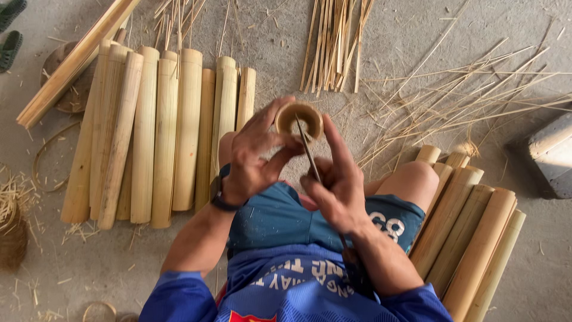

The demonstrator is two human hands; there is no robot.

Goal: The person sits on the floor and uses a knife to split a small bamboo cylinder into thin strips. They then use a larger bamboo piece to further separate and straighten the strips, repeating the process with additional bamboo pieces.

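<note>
My left hand [253, 152] grips a short bamboo tube [299, 119], seen end-on with its hollow facing me, held above my knees. My right hand [336, 179] is closed around a long knife [310, 158]; the dark blade tip rests on the tube's rim, and the handle runs back along my forearm. A dark watch sits on my left wrist. I am seated in blue shorts and a blue shirt.
A row of split bamboo sections [155, 131] lies on the concrete floor at left, another stack [471, 232] at right by my knee. Thin bamboo strips [336, 36] and scattered slivers [465, 95] lie ahead. A grey block [551, 155] stands far right; sandals [11, 33] top left.
</note>
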